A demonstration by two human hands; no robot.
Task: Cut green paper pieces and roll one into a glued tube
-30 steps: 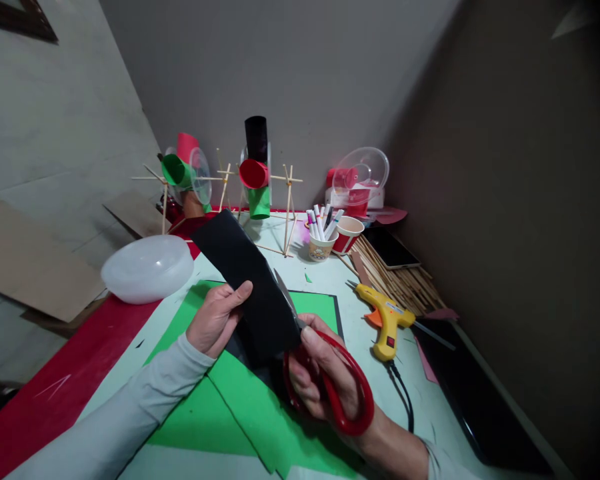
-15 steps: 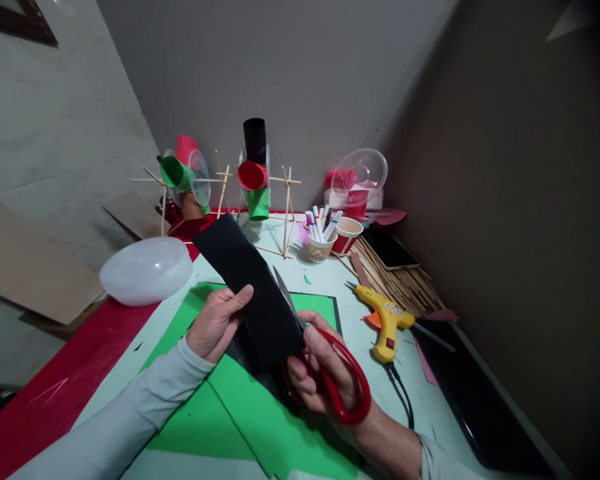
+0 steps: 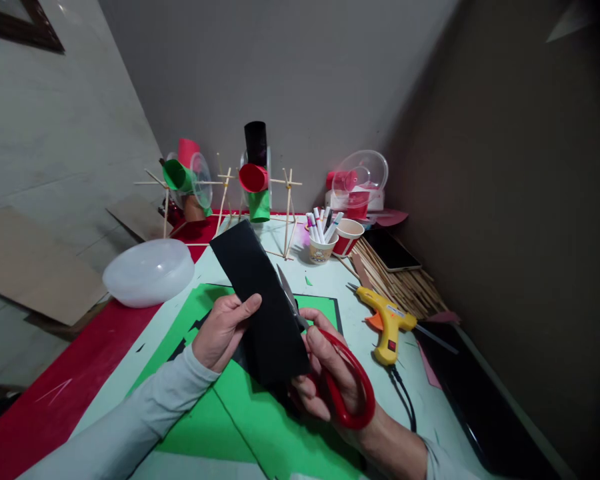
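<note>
My left hand [image 3: 223,331] pinched the long black paper strip [image 3: 260,300] along its left edge, thumb on the face and fingers curled behind, holding it up above the green paper sheet [image 3: 260,427] that lay at the near edge of the pale worktop [image 3: 330,280]. My right hand [image 3: 325,377] gripped the red-handled scissors [image 3: 330,363], fingers closed through the loops, the blades set against the strip's right edge; I could not tell how far they gaped. A yellow glue gun [image 3: 387,320] lay near the worktop's right edge. A white plastic bowl [image 3: 149,271], upside down, sat at the left edge, and a paper cup of markers [image 3: 321,241] stood toward the far edge.
</note>
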